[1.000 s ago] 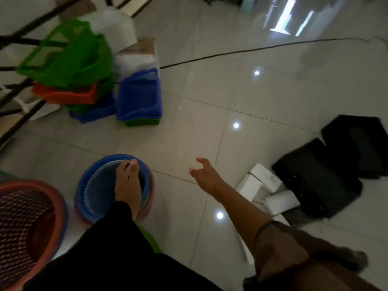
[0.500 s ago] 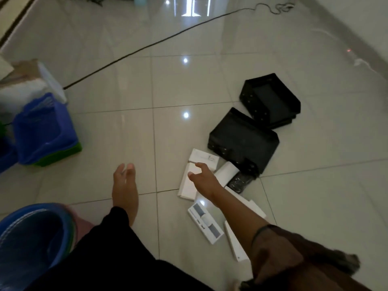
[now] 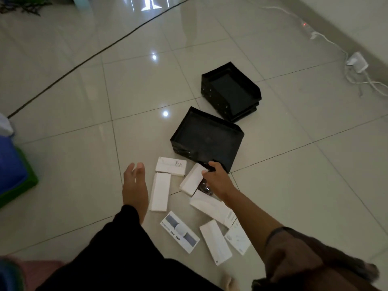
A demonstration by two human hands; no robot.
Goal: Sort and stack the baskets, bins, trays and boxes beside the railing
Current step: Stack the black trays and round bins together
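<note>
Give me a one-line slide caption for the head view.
Right hand grips a long white cardboard box beside the near black plastic tray stack; left hand hovers open over the tiled floor.

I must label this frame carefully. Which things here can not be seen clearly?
- Right hand: fingers cover their contact at the black tray; grip unclear.
- Dark object, head view: hidden by wrist and white box.
- Blue basket: cut off by left edge.
- Box with blue band: print too small.
</note>
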